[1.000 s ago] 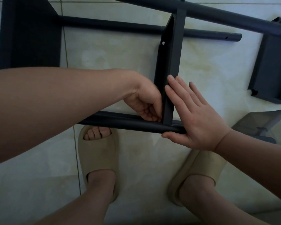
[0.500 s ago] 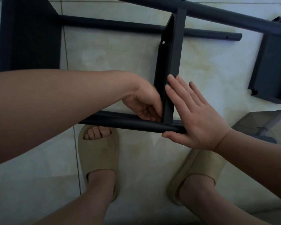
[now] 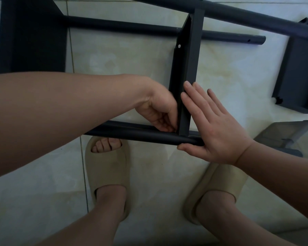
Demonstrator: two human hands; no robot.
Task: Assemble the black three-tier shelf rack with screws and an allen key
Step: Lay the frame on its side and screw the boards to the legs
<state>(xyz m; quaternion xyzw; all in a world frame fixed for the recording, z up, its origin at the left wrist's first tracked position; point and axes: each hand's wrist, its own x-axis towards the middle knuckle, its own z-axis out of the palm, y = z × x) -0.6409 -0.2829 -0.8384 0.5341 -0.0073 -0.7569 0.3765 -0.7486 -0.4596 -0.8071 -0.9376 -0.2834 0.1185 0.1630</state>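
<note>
Moved: next to nothing since the earlier frame; both hands are kept in place.
Left hand point(image 3: 158, 110): fingers point(image 3: 164, 124) are curled and pressed together in the corner where shelf point(image 3: 187, 68) meets tube point(image 3: 132, 133); what is pinched cannot be told.
Rack: laid on its side on the floor point(image 3: 149, 174), by the feet.
Right hand point(image 3: 215, 126): fingers are held straight, slightly spread, flat on the shelf; the thumb is hooked under the tube.
Risk: were that press eased, the holes could be slid apart and a screw cross-threaded or dropped.
</note>
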